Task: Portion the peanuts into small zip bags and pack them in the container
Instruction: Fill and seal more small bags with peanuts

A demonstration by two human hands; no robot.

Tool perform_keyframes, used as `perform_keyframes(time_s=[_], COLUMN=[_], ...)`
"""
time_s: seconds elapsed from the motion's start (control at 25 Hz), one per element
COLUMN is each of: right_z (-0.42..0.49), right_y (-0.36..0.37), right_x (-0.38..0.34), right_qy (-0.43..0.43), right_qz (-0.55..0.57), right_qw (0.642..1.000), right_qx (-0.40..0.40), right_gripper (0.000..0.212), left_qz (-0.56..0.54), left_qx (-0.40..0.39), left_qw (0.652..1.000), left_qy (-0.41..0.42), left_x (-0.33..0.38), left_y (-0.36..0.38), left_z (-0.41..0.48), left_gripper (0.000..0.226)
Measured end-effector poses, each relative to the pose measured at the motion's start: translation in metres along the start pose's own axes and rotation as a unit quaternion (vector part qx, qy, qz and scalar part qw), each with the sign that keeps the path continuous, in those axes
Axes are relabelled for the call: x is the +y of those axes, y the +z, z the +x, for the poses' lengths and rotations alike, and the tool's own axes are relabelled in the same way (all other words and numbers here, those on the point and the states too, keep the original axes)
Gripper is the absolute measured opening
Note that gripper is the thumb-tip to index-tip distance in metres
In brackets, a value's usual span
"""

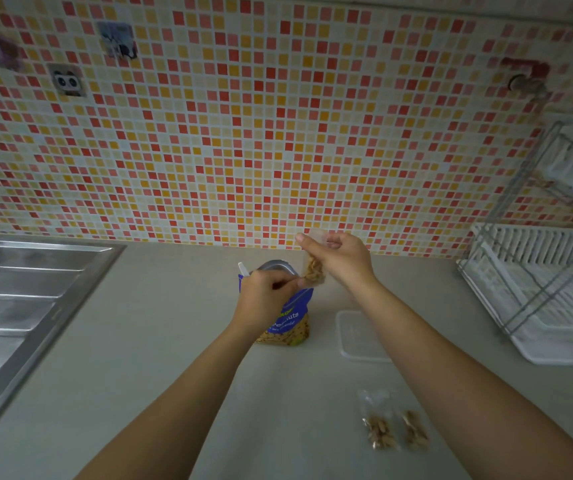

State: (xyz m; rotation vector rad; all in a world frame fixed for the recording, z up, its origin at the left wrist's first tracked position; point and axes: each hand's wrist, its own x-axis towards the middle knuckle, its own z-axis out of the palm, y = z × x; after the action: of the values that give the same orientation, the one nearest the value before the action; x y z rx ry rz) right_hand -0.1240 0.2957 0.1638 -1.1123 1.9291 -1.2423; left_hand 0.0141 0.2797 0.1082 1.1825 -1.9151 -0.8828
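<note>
A small clear zip bag (313, 270), part full of peanuts, hangs above the blue peanut bag (290, 318) on the counter. My right hand (338, 258) pinches the zip bag's top edge. My left hand (266, 296) sits at the peanut bag's open mouth, fingers closed and touching the zip bag's lower corner; what the fingers hold is hidden. Two filled zip bags (380, 433) (414, 434) lie on the counter near my right forearm. A clear container (357, 336) lies flat to the right of the peanut bag.
A steel sink with a ribbed drainboard (18, 306) fills the left side. A white dish rack (548, 299) stands at the right. A tiled wall (278, 133) rises behind the counter, with a tap (525, 81) at upper right.
</note>
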Motion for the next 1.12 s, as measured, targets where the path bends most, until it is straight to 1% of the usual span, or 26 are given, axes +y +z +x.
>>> perform_keyframes(time_s=[0.12,0.2,0.28,0.4,0.48,0.52,0.64,0.76,0.84,0.92,1.04,1.12], right_z=[-0.005,-0.013,-0.023,-0.038,-0.046,-0.049,-0.054,-0.059,-0.062,-0.064,-0.063,-0.058], right_y=[-0.018,-0.032,-0.043,-0.050,-0.050,-0.049,-0.046,-0.041,-0.035,-0.031,-0.027,-0.023], right_x=[0.010,0.020,0.036,0.069,0.097,0.113,0.168,0.219,0.240,0.248,0.252,0.259], right_qy=[0.029,0.048,0.063,0.072,0.082,0.090,0.105,0.098,0.080,0.044,-0.014,-0.041], right_qz=[0.030,0.064,0.104,0.133,0.128,0.113,0.030,-0.069,-0.131,-0.181,-0.222,-0.265], right_qw=[0.997,0.989,0.977,0.964,0.965,0.967,0.977,0.981,0.983,0.980,0.972,0.959], right_qx=[-0.070,-0.123,-0.174,-0.220,-0.216,-0.207,-0.181,-0.150,-0.103,-0.069,-0.078,-0.097], right_gripper=[0.078,0.078,0.065,0.034,0.015,0.012,0.012,0.013,0.012,0.008,0.003,0.004], left_qz=[-0.056,-0.104,-0.143,-0.167,-0.167,-0.168,-0.147,-0.096,-0.032,0.015,0.046,0.066], left_qx=[0.000,-0.001,0.004,-0.007,-0.021,-0.027,-0.052,-0.074,-0.069,-0.053,-0.038,-0.031], left_qw=[0.998,0.993,0.986,0.979,0.973,0.969,0.957,0.951,0.955,0.956,0.953,0.951], left_qy=[-0.029,-0.060,-0.083,-0.117,-0.157,-0.179,-0.243,-0.284,-0.287,-0.290,-0.298,-0.299], left_x=[0.007,0.011,0.012,0.002,-0.010,-0.018,-0.041,-0.060,-0.068,-0.071,-0.075,-0.075], left_y=[0.004,0.011,0.021,0.040,0.056,0.064,0.091,0.123,0.141,0.155,0.165,0.170], left_z=[-0.016,-0.031,-0.049,-0.080,-0.102,-0.113,-0.141,-0.158,-0.160,-0.158,-0.156,-0.156], left_gripper=[0.020,0.017,0.013,0.018,0.022,0.022,0.019,0.017,0.014,0.015,0.015,0.016])
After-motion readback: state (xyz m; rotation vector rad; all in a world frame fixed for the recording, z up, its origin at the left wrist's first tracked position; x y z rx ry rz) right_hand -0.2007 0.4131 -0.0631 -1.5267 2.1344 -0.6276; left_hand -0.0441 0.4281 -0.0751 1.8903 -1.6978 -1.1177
